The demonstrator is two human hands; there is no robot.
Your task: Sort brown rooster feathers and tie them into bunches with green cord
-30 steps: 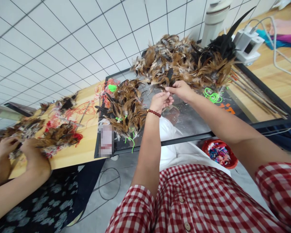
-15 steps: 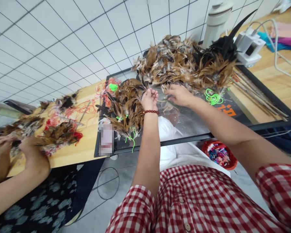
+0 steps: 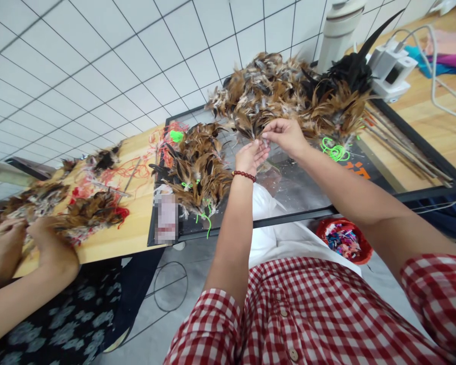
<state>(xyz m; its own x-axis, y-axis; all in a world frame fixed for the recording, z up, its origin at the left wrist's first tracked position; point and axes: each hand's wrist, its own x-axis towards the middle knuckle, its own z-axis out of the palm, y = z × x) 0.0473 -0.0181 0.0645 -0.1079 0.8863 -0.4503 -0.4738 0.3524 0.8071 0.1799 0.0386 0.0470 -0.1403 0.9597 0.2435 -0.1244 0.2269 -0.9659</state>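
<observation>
My left hand, with a red bead bracelet at its wrist, is closed on the quill ends of a small bunch of brown feathers. The thumb and fingers of my right hand pinch at the right edge of that bunch, close to my left fingertips. Exactly which feather the right fingertips grip is partly hidden. To the left lies a heap of tied brown feathers with bright green strings. A larger pile of loose brown and grey feathers sits behind my hands.
Black feathers, a pale bottle and a white power adapter stand at the back right. Green cord and thin sticks lie right. A red basket sits below. At left, another person's hands work among feathers.
My left hand has moved right with the feather bunch, away from the tied heap. My right hand has risen slightly from the pile's front edge, and the two hands now meet at the bunch.
</observation>
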